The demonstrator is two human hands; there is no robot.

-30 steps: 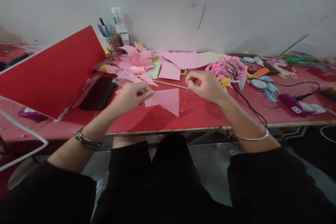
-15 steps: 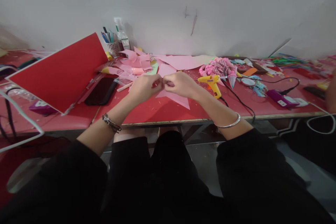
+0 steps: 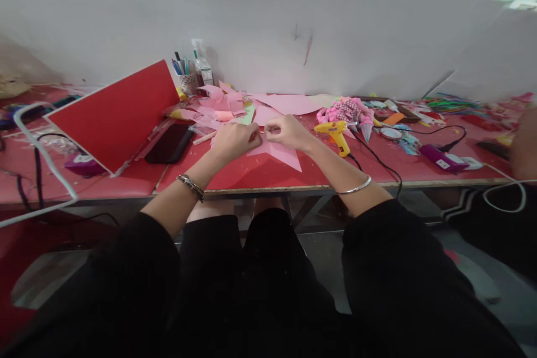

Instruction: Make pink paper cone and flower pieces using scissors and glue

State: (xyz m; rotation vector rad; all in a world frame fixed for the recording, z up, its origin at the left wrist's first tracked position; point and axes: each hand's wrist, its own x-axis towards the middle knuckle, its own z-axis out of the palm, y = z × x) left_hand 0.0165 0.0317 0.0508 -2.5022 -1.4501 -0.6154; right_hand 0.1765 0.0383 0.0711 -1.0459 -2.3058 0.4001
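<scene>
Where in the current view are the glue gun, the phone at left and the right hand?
Glue gun (image 3: 337,131): head view, on its yellow body.
Phone (image 3: 168,144): head view, middle of its dark face.
Right hand (image 3: 287,132): head view, back of the hand.

Pink paper sheet (image 3: 283,155), sharp corner at near right, partly hidden, on red tabletop (image 3: 235,180)

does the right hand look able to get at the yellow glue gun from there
Probably yes: the yellow glue gun is on the table to the right of the right hand, and nothing visible stands between them.
</scene>
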